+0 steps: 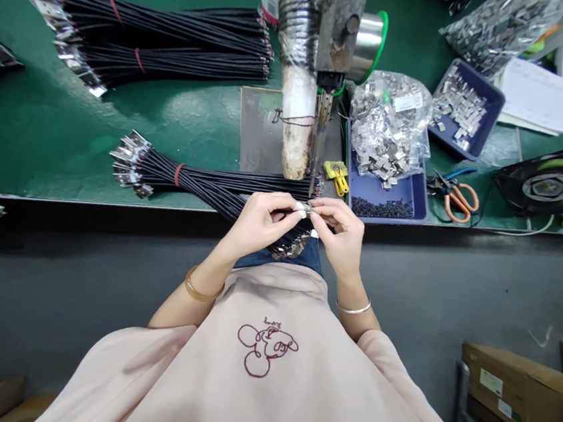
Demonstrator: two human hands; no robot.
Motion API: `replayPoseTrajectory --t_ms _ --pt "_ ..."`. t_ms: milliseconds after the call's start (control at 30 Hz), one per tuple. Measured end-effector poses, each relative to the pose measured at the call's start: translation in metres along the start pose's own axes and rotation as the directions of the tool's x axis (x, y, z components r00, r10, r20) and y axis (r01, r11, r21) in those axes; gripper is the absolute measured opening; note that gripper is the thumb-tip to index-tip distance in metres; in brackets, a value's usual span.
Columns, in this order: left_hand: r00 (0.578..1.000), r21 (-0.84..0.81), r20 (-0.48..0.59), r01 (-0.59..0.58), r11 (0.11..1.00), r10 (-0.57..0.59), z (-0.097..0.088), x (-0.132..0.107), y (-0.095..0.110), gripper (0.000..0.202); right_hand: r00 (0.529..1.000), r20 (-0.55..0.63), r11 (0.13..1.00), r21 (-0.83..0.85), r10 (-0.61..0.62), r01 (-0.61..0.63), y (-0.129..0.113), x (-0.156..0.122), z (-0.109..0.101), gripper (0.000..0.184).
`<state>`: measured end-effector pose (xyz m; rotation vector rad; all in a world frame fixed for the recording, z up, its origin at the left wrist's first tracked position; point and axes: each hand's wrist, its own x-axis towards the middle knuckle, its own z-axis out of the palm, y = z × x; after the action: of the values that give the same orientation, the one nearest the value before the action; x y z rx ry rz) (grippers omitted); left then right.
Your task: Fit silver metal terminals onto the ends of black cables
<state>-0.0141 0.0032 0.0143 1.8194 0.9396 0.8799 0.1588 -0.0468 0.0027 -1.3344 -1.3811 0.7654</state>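
Observation:
My left hand (269,220) and my right hand (338,229) meet at the table's front edge, fingers pinched together. Between their fingertips is a small metal connector (308,208), mostly covered by the fingers. White wraps show on the left fingertips. Directly beyond the hands, the tip of an upright soldering iron (314,174) points down. A bundle of black cables (214,180), tied with a red band, lies left of the hands. More black cables (221,206) run beneath my left hand, with metal connector ends (290,247) hanging over my lap.
A wrapped hose (296,118) hangs beside the iron, with a solder spool (369,46) behind. To the right are a blue tray (418,198) of metal and black parts, another parts tray (487,118), orange-handled pliers (461,202) and a fan (551,182). Cable bundles (179,39) lie back left.

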Motion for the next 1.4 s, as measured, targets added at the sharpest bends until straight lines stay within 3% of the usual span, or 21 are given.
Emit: replayPoseTrajectory --t_ms 133,267,333,467,733,900,1067,1233,1400 --pt "0.999 -0.002 0.035 -0.006 1.000 0.006 -0.003 0.000 0.001 0.019 1.000 0.006 1.000 -0.003 0.006 -0.006 0.002 -0.001 0.000 0.007" --pt "0.996 -0.036 0.074 -0.044 0.998 0.047 -0.004 -0.001 -0.002 0.019 0.990 0.079 0.981 0.147 0.113 -0.124 0.009 0.001 0.001 0.011" --pt "0.998 -0.061 0.041 -0.042 0.997 0.044 -0.003 -0.001 -0.003 0.017 0.989 0.068 0.969 0.201 0.134 -0.145 0.010 0.001 0.001 0.010" --pt "0.997 -0.075 -0.076 -0.005 0.997 -0.001 0.002 -0.001 -0.003 0.014 0.997 -0.020 0.985 0.158 0.076 -0.072 0.007 -0.001 0.001 0.004" --pt "0.989 0.058 -0.093 -0.107 0.993 0.112 0.009 -0.003 -0.003 0.013 1.000 -0.028 1.000 0.009 -0.006 0.006 0.003 -0.004 0.007 0.006" --pt "0.999 -0.046 -0.046 0.021 0.999 -0.023 0.009 -0.005 -0.006 0.017 0.968 -0.111 0.957 -0.211 -0.226 0.199 0.002 -0.005 0.013 0.007" --pt "0.993 -0.178 -0.008 0.111 0.978 -0.114 0.007 -0.002 -0.006 0.021 0.950 -0.197 0.963 -0.167 -0.242 0.210 0.003 -0.006 0.009 0.013" --pt "0.987 -0.221 -0.023 0.152 0.964 -0.160 0.011 0.000 -0.007 0.019 0.925 -0.164 0.932 -0.186 -0.342 0.312 0.000 -0.009 0.007 0.015" --pt "0.974 -0.329 -0.068 0.184 0.926 -0.218 0.014 0.003 -0.005 0.014 0.936 -0.198 0.951 -0.168 -0.292 0.261 0.004 -0.010 0.008 0.010"
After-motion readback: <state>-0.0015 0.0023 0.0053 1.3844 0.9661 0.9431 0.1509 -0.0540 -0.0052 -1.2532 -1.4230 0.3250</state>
